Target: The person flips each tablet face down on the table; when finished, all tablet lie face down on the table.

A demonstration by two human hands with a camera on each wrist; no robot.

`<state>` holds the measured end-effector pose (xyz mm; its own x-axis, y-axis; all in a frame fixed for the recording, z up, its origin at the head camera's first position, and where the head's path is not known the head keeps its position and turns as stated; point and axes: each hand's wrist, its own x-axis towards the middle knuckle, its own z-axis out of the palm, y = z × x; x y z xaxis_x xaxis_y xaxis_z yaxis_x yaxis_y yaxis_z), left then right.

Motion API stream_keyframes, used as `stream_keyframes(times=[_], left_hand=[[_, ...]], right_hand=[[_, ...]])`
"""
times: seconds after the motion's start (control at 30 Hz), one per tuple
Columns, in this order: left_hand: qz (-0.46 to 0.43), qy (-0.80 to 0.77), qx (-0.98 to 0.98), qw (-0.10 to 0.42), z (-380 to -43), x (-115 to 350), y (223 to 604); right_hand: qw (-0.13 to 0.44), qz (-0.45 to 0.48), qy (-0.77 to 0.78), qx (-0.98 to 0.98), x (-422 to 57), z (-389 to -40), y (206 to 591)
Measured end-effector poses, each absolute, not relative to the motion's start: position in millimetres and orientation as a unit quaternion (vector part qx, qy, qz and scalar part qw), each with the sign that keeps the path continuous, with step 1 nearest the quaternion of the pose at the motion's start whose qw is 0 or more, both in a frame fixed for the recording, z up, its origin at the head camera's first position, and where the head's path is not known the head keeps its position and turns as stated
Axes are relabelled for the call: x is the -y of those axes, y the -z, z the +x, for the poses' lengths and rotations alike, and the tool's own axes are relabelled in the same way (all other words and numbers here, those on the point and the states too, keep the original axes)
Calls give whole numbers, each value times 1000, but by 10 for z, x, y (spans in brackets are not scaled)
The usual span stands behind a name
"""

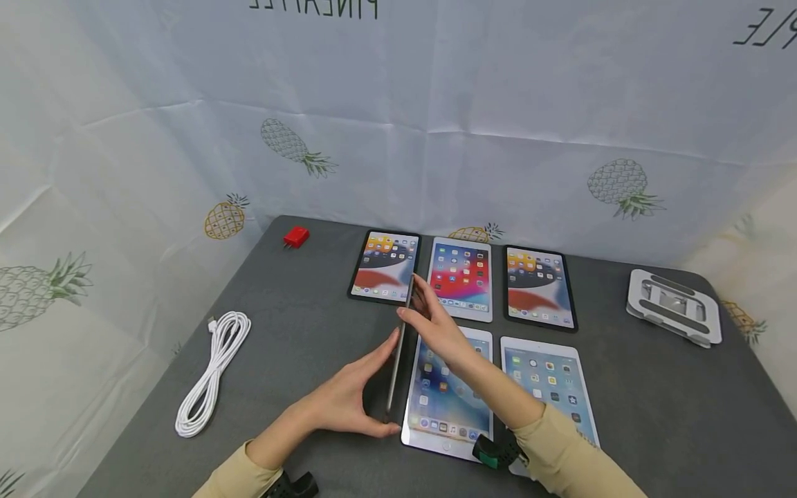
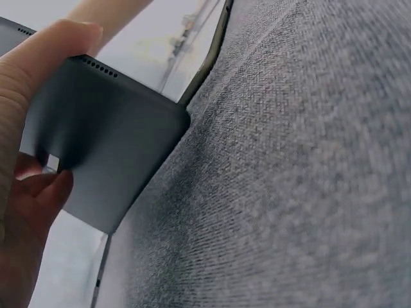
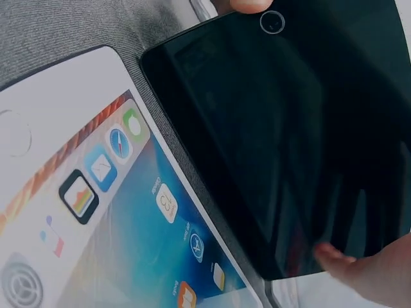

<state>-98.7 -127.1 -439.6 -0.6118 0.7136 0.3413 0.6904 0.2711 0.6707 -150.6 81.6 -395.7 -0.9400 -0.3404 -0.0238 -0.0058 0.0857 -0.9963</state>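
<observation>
Both hands hold a dark tablet (image 1: 397, 370) tipped up on its long edge, so the head view shows it as a thin strip. My left hand (image 1: 339, 398) grips its near end, the thumb over the edge with speaker holes and the fingers toward the grey back (image 2: 122, 141). My right hand (image 1: 438, 325) pinches the far end, its thumb (image 3: 337, 260) against the black screen (image 3: 257, 128). Just right of it lies a white tablet (image 1: 445, 394) with a lit home screen, partly under the right forearm.
On the grey table (image 1: 292, 290) lie a dark tablet (image 1: 386, 266), a white tablet (image 1: 461, 277), another dark tablet (image 1: 539, 287) and a white one (image 1: 554, 384). A red charger plug (image 1: 297, 237) and coiled white cable (image 1: 212, 377) lie left, a folded silver stand (image 1: 674, 304) right.
</observation>
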Motion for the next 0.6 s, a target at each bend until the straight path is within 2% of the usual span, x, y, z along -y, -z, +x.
stream_keyframes(times=[0.13, 0.33, 0.43, 0.6], left_hand=[[471, -377, -797, -37, -1012, 1287, 4376], [486, -272, -826, -86, -1029, 1388, 4255], [495, -217, -836, -95, -1026, 1455, 4201], [505, -174, -843, -74, -1026, 1550, 4164]], right_hand=[[123, -132, 700, -691, -836, -1497, 3928], [144, -128, 755, -627, -866, -1502, 3907], [172, -110, 772, -602, -881, -1510, 3939], [212, -95, 785, -575, -890, -1546, 4049]])
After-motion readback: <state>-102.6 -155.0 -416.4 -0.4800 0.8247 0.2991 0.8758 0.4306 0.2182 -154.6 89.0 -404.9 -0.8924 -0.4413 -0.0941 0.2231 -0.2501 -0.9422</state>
